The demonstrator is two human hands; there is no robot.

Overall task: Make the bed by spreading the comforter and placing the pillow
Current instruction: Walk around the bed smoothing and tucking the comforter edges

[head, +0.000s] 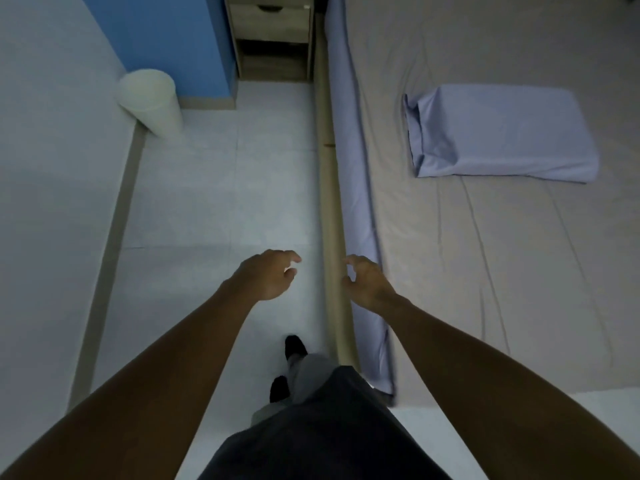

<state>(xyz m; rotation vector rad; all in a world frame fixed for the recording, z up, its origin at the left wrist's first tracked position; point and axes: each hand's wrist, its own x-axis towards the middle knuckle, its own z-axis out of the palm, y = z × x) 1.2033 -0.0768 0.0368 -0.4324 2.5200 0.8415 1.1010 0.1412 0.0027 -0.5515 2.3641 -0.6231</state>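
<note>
Your left hand [268,275] and right hand [367,282] hover loosely spread, holding nothing; the pillow [502,133] lies well beyond your right hand on the bed [450,254].

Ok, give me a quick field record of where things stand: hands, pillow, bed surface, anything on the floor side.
left hand: empty, fingers loosely curled, over the floor beside the bed
right hand: empty, fingers loosely curled, above the bed's near edge
pillow: lying flat on the mattress, apart from both hands
bed sheet: grey, wrinkled, spread over the mattress
comforter: cannot tell which fabric it is
nightstand: on the floor, against the bed's side
white bin: against the left wall
</note>
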